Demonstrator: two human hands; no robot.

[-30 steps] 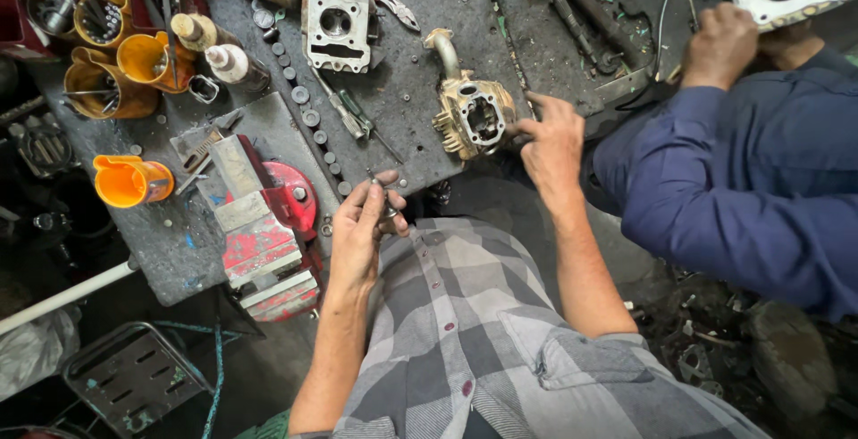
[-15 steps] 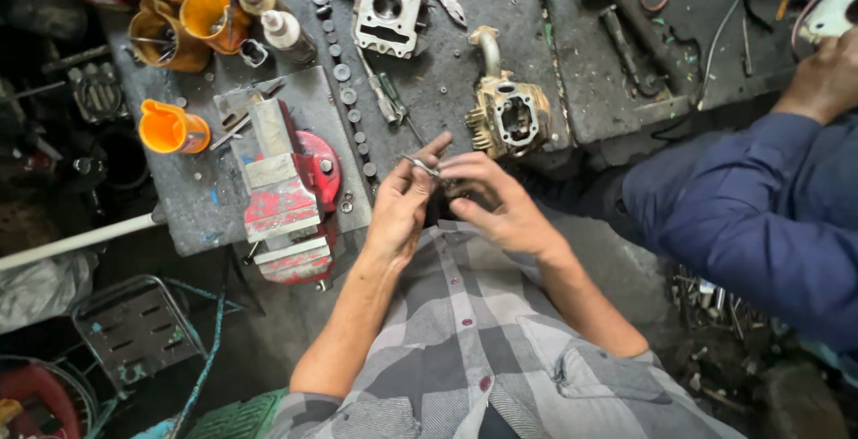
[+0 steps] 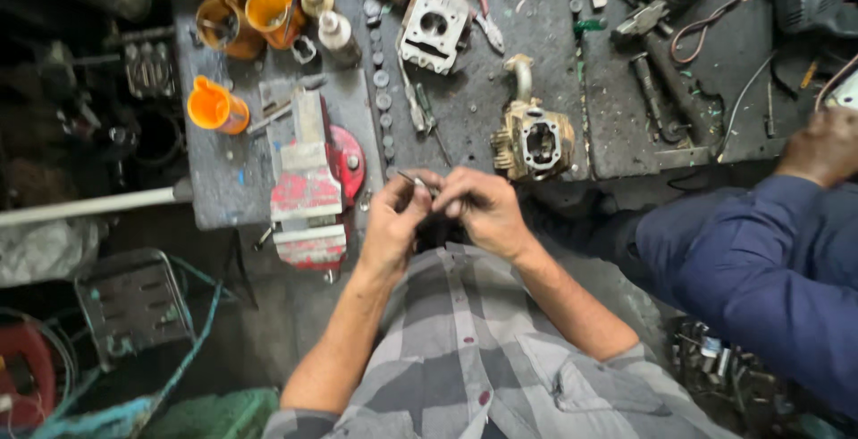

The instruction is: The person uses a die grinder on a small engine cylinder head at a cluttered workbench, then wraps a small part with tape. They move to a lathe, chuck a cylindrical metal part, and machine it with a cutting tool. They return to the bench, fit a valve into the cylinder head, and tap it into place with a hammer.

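Hands, left hand (image 3: 393, 224) and right hand (image 3: 483, 211), pinch shut on a thin metal pin (image 3: 416, 181) at the table (image 3: 554, 63) edge; a slip could drop it to the cluttered floor.

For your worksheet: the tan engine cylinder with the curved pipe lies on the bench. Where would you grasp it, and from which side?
Probably grip the tan engine cylinder across its blocky finned body, coming from above at the near bench edge. The curved pipe sticks out on the far side and looks too narrow to carry it; the near side is open beside the hands.
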